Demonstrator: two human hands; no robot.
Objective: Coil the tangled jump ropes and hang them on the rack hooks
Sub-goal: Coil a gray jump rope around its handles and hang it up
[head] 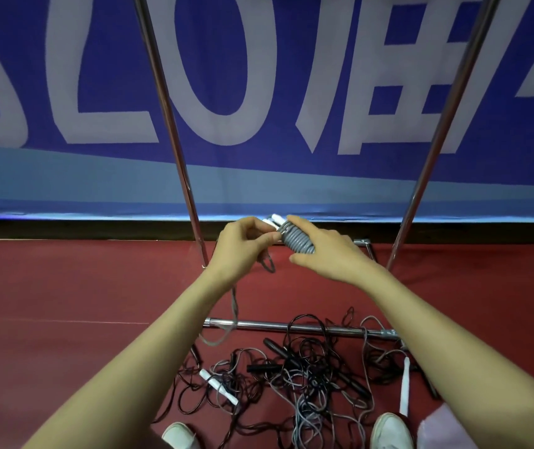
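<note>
Right grip [327, 251] clenched around the wound bundle of the grey jump rope [294, 241], fingers over the top, thumb beneath. This looked meant to keep the turns from springing loose. Left grip [243, 244] closed too, pinching the same rope just beside the bundle, probably feeding or tensioning the next turn. White handles [274, 219] poked out at the far end of the bundle, apparently serving as its core.

The rope was held up off the floor [65, 286], between the two rack uprights [175, 140]. Its loose tail [234, 306] dropped from the left grip to a slack loop that crossed the line of the rack's base bar [259, 325]. Could not tell whether the loop touched the bar. Judged that the coiling was well along, with the tail left to wind in.

No hooks were in view, so the hang point lay somewhere outside the frame.

Below, the remaining ropes [311, 374] lay in a black and grey tangle on the floor, some strands draped over the base bar. A white handle [217, 385] lay at the heap's left and another [405, 387] at its right. Two pale shoes [392, 429] stood at its near edge. The hanging tail swung near the heap and might snag on it. A blue banner [291, 43] ran behind the rack, and a pink cloth [443, 429] showed at lower right.
</note>
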